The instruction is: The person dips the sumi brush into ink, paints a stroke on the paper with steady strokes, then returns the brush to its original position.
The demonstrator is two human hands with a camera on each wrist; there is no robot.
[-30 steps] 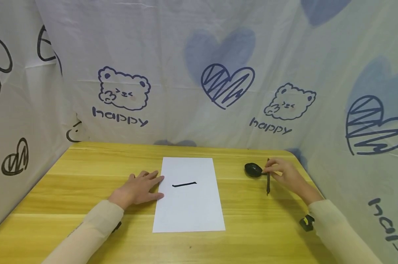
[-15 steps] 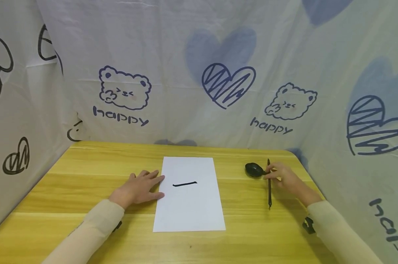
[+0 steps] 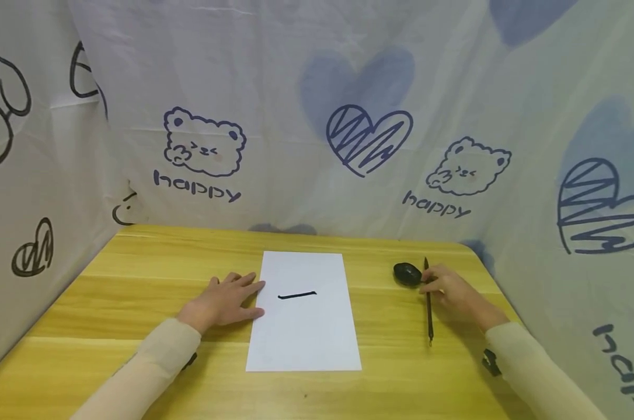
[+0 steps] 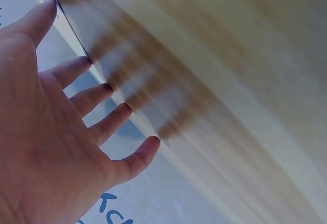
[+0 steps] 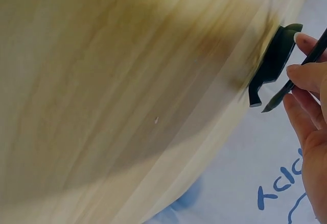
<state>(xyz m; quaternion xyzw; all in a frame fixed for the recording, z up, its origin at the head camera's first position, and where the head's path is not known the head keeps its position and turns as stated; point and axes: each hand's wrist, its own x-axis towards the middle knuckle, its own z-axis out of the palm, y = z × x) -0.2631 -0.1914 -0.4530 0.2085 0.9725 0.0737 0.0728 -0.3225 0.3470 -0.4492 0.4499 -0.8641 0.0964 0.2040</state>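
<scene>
In the head view my left hand (image 3: 224,301) lies with fingers spread, fingertips on the left edge of a white sheet of paper (image 3: 303,338). One slanting black stroke (image 3: 297,296) marks the sheet. In the left wrist view the straight fingers (image 4: 104,127) meet the tabletop. My right hand (image 3: 452,293) pinches a dark, slim writing brush (image 3: 429,309); its pointed tip shows in the right wrist view. Right at those fingertips sits a small black dish (image 3: 407,274) with a short handle, its profile (image 5: 276,55) seen from the side in the right wrist view.
A yellow wood-grain table (image 3: 154,262) carries everything. White cloth (image 3: 285,192) printed with bears, hearts and "happy" hangs behind it and along both sides. Light sleeves cover both arms, with a black band (image 3: 490,363) near the right cuff.
The brush in my right hand has tipped lower, its near end swinging toward me. My left hand and the paper hold their place; the head view has shifted slightly.
</scene>
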